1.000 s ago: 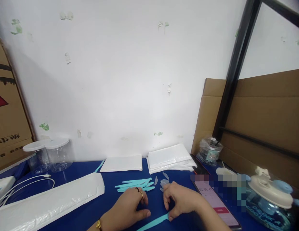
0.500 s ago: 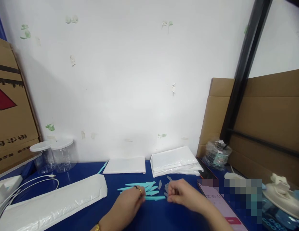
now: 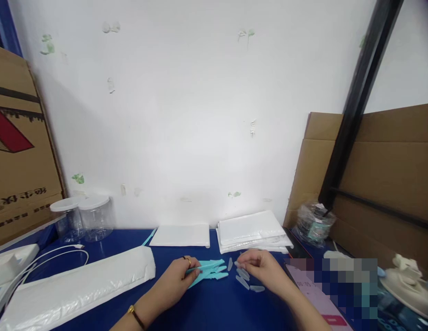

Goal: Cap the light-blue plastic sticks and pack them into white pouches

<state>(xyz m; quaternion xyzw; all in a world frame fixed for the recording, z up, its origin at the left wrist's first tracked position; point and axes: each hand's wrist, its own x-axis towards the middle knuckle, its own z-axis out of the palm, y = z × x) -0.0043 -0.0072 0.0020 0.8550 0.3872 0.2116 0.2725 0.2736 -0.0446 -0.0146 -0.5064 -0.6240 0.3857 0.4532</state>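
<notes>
My left hand (image 3: 181, 276) is closed at the left end of a loose pile of turquoise eyebrow razors (image 3: 214, 269), with its thumb and index finger on the handles. How many it grips is hidden by the fingers. Several small translucent blade caps (image 3: 242, 282) lie on the blue table to the right of the pile. Over the far end of these caps, my right hand (image 3: 260, 269) has its thumb and fingertips pinched together at one cap, whose tip shows just left of the fingers.
Behind the hands lie white padded mailers (image 3: 250, 230) and a flat white packet (image 3: 181, 235). A long white mailer (image 3: 82, 285) is at left, near clear jars (image 3: 96, 220) and a white cable. A phone (image 3: 315, 294) and a lidded bottle (image 3: 407, 294) stand at right.
My left hand has drawn back left, and the razor held out toward my right hand now lies back by the pile. My right hand has shifted up slightly, uncovering more caps.
</notes>
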